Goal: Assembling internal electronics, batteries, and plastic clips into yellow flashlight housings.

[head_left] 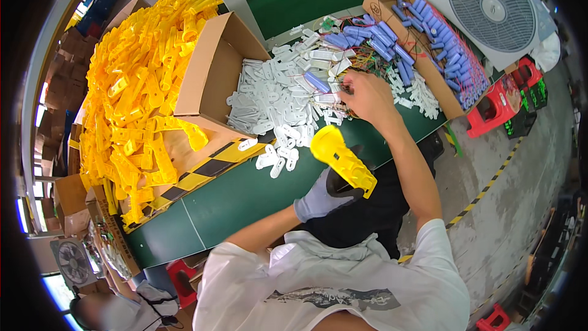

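My left hand (326,198), in a grey and black glove, is wrapped round a yellow plastic casing (343,159). The casing is held tilted in front of my body, its wider rounded end pointing away from me. My bare right hand (369,97) reaches to the pile on the green bench, its fingers closed at thin wires and small parts. What lies between those fingertips is hidden. A blue-wrapped cylindrical battery (316,82) lies just left of them. Around it spreads a heap of flat white plastic pieces (263,89).
Yellow casings (144,67) fill the left side beside an open cardboard box (205,73). Wired blue batteries (380,40) pile up at the back, and more fill a carton (411,55) at right. Beyond stand a box fan (490,6) and red stools (495,110). Another person (131,306) is at lower left.
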Tool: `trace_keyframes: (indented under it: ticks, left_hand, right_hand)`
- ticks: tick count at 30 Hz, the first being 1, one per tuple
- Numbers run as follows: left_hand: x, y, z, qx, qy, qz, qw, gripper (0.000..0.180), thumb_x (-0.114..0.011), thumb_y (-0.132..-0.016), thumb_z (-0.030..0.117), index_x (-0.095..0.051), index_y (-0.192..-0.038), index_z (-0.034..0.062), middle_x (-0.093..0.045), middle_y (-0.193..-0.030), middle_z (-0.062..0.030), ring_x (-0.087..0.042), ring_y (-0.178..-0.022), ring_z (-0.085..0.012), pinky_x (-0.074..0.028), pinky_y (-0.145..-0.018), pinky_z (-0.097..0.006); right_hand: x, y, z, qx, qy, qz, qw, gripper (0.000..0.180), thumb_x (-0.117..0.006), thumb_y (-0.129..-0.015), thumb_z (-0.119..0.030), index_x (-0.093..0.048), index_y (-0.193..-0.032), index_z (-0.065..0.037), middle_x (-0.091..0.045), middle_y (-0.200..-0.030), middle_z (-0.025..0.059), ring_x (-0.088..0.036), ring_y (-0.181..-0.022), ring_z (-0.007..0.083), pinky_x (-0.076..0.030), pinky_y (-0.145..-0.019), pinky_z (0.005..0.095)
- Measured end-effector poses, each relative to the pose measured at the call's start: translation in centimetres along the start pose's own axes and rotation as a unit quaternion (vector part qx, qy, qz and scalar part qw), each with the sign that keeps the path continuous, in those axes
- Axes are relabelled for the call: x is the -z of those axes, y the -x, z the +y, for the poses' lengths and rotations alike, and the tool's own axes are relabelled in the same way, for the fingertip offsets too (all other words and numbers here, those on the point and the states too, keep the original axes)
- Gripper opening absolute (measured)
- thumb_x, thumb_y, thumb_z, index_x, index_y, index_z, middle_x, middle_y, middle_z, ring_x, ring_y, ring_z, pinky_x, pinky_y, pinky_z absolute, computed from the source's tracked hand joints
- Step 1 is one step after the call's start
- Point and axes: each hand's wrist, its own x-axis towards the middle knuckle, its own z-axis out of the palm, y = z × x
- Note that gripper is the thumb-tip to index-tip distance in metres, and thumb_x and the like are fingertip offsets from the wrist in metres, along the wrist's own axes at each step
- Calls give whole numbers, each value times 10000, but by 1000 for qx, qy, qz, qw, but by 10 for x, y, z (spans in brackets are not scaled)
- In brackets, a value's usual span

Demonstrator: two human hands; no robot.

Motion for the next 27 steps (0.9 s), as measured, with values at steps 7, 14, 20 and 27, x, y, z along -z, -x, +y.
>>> trace_keyframes:
  ticks: [7,14,20,27]
  left_hand:
    - [12,-15,10,42,60,-65,995,807,-681,-809,11,-193,-1447,86,-508,-1196,-72,-526,-1126,-208,-453,-960,-365]
    - [17,-17,8,9,138,-35,990,768,-617,-854,-7,-164,-1465,96,-482,-1241,-69,-517,-1141,-196,-466,-960,-378]
    - [21,-6,9,-18,103,57,993,733,-638,-861,77,-197,-1445,32,-511,-1225,-89,-546,-1098,-192,-448,-961,-346]
    - [15,5,0,-73,188,179,963,615,-575,-857,-16,-271,-1391,11,-522,-1213,-122,-525,-1135,-212,-398,-998,-353]
  right_hand:
    - [18,-5,7,-19,-119,36,992,161,-684,-761,-193,-650,-831,-51,-680,-753,85,-650,-695,257,-494,-628,367]
    - [15,-4,-9,-29,-443,21,896,111,-680,-788,-103,-646,-808,1,-611,-716,-6,-521,-656,55,-407,-600,223]
    - [55,20,-25,-56,-526,59,846,111,-677,-797,-107,-620,-821,-15,-506,-671,-52,-406,-571,11,-285,-479,186]
    - [36,115,5,-266,-360,-12,894,181,-700,-806,-160,-631,-892,-16,-572,-749,-23,-479,-616,40,-344,-543,205]
